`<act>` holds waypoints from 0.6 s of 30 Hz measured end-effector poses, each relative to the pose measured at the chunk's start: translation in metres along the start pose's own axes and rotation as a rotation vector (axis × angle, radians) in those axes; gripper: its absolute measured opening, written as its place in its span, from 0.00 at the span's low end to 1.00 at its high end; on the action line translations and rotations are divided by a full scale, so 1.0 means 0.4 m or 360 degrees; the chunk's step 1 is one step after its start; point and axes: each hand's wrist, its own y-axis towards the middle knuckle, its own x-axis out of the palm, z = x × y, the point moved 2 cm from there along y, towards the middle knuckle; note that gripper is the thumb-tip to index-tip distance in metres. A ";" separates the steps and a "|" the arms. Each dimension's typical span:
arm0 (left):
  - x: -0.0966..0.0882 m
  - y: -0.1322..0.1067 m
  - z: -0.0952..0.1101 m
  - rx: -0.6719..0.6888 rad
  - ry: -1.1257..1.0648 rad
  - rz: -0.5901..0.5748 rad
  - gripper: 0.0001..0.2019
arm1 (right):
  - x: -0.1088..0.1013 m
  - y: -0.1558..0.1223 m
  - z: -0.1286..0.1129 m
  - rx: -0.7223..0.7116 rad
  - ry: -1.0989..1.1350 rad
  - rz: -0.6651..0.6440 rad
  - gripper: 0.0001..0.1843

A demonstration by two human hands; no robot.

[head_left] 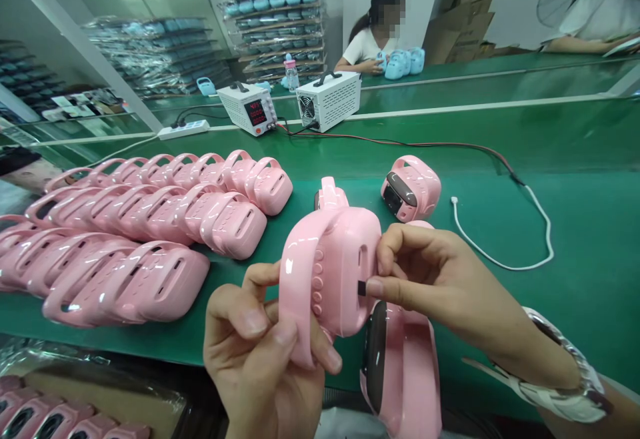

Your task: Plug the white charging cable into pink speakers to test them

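Note:
My left hand (270,352) is wrapped round the carrying handle of a glossy pink device (345,265) and holds it up above the bench. A row of round buttons runs along the device's top, and its side panel has a recessed slot. My right hand (425,272) is closed at that panel, thumb and forefinger pinching a small black piece (363,288) at the slot's lower end. Whether the piece sits inside a port I cannot tell. Beneath my hands another pink device with a dark front (403,365) stands close to the bench edge.
Rows of pink devices (155,285) fill the bench's left side. One more (413,187) stands behind my right hand, near a white cable (547,225). Two power supplies (330,100) stand farther back. Across the bench a person (370,49) handles blue devices.

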 end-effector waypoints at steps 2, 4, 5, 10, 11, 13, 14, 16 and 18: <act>-0.002 -0.002 -0.001 -0.0008 -0.0016 0.0003 0.09 | 0.002 0.000 -0.001 -0.0004 -0.0009 0.0006 0.18; -0.003 -0.006 -0.001 -0.0008 -0.0043 -0.0016 0.09 | 0.003 -0.001 -0.004 -0.0019 -0.0028 0.0019 0.18; -0.004 -0.009 -0.001 -0.0004 -0.0049 -0.0031 0.09 | 0.003 -0.002 -0.006 -0.0029 -0.0043 0.0023 0.18; -0.014 -0.026 0.009 -0.0015 0.0034 -0.0076 0.10 | 0.007 -0.014 -0.021 -0.0112 -0.0293 0.0081 0.16; -0.017 -0.029 0.011 0.0001 0.0071 -0.0078 0.10 | 0.009 -0.016 -0.025 -0.0141 -0.0364 0.0107 0.15; -0.024 -0.033 0.017 0.0072 0.0152 -0.0136 0.11 | 0.014 -0.021 -0.033 -0.0201 -0.0476 0.0157 0.14; -0.027 -0.034 0.020 0.0119 0.0188 -0.0183 0.11 | 0.017 -0.023 -0.036 -0.0224 -0.0507 0.0173 0.14; -0.032 -0.036 0.024 0.0232 0.0272 -0.0266 0.11 | 0.023 -0.027 -0.040 -0.0248 -0.0541 0.0186 0.14; -0.035 -0.038 0.028 0.0359 0.0395 -0.0329 0.12 | 0.028 -0.032 -0.040 -0.0265 -0.0569 0.0176 0.13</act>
